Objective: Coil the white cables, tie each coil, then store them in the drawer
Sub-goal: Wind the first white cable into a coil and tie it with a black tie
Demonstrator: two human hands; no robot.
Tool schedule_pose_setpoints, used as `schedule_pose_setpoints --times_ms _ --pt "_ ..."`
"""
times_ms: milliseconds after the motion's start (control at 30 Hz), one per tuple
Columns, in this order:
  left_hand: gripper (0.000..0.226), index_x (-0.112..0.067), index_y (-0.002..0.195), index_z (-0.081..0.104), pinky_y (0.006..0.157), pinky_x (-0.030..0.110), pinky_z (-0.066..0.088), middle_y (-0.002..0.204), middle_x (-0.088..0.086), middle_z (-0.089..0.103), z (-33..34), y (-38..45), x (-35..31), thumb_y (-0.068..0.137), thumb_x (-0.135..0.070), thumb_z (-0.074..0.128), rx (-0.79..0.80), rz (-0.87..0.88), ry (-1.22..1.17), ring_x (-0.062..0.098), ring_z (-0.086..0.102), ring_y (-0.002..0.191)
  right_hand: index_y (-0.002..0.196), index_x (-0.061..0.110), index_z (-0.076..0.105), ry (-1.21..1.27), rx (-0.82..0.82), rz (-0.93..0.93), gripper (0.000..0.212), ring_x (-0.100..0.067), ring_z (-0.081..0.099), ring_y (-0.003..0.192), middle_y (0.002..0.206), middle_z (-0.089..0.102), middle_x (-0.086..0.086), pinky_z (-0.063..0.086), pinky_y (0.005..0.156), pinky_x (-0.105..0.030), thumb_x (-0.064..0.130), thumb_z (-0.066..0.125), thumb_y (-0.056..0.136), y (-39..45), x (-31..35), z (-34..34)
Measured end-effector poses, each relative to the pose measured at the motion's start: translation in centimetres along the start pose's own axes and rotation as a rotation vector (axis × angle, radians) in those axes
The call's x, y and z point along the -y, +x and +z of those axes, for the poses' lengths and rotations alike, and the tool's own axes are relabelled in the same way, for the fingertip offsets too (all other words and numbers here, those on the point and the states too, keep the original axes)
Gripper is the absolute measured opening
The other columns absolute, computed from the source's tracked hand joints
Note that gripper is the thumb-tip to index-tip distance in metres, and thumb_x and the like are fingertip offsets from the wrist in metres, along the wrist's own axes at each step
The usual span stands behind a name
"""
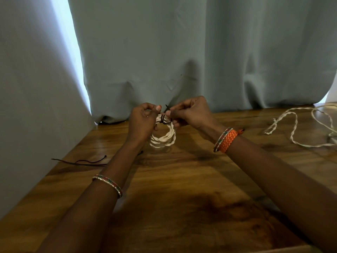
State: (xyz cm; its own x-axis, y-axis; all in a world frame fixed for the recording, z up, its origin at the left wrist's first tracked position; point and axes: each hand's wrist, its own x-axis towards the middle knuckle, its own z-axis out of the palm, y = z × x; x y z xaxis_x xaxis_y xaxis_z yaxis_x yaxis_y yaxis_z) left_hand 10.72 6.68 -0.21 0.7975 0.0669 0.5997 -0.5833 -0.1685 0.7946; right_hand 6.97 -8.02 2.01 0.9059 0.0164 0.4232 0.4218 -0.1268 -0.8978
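coil: white cable coil (164, 136) held up just above the counter (182, 179), between my two hands, dark tie (165, 117) wrapped over its top.
left hand: my left hand (143, 123) has fingers curled, pinching one tie end and steadying the coil rim.
right hand: my right hand (191, 114) pinches the other tie end, fingers tight together.
knot: looks half made, I think; blurred and small, can't tell if it's cinched.
risk 1: tie slips from a pinch, loops spring open, recoil needed.
risk 2: uneven pull drags the tie off the top, so the wraps spill.
loose cable: second white cable (295, 128) lies uncoiled at far right, well apart.
spare ties: dark strings (87, 161) on the counter at left, near the edge, could get swept off by my forearm.
drawer: not in view.
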Motion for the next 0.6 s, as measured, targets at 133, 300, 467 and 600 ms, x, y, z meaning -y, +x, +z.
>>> schedule_pose_setpoints --times_ms 133,300,467,600 --pt "0.018 -0.012 0.073 0.059 0.039 0.015 0.044 0.051 -0.012 0.065 0.30 -0.23 -0.34 0.091 -0.010 0.057 0.021 -0.058 -0.204 0.000 0.058 0.044 0.086 0.001 0.068 0.045 -0.039 0.043 0.014 -0.010 0.061 0.047 0.066 0.068 -0.010 0.055 0.052 -0.022 0.006 0.076 0.075 0.09 0.06 0.40" --pt "0.012 -0.008 0.083 0.059 0.041 0.015 0.046 0.060 -0.007 0.070 0.54 -0.33 -0.30 0.093 -0.011 0.054 0.077 -0.174 -0.395 0.003 0.062 0.051 0.079 0.002 0.068 0.084 -0.035 0.103 0.011 -0.009 0.061 0.048 0.061 0.068 -0.004 0.056 0.055 -0.020 0.007 0.077 0.074 0.21 0.06 -0.01" --pt "0.013 -0.011 0.081 0.059 0.042 0.014 0.046 0.058 -0.007 0.068 0.70 -0.50 -0.45 0.093 -0.012 0.053 0.123 -0.258 -0.467 0.002 0.061 0.049 0.081 0.001 0.069 0.085 -0.031 0.148 0.013 -0.008 0.058 0.048 0.064 0.068 -0.005 0.055 0.056 -0.021 0.008 0.078 0.073 0.19 0.21 -0.44" --pt "0.014 -0.009 0.083 0.059 0.039 0.013 0.044 0.058 -0.005 0.067 0.57 -0.47 -0.47 0.094 -0.013 0.051 0.165 -0.309 -0.509 0.002 0.056 0.042 0.083 0.000 0.069 0.077 -0.032 0.138 0.013 -0.008 0.058 0.049 0.067 0.068 -0.008 0.055 0.057 -0.021 0.007 0.076 0.075 0.16 0.19 -0.40"
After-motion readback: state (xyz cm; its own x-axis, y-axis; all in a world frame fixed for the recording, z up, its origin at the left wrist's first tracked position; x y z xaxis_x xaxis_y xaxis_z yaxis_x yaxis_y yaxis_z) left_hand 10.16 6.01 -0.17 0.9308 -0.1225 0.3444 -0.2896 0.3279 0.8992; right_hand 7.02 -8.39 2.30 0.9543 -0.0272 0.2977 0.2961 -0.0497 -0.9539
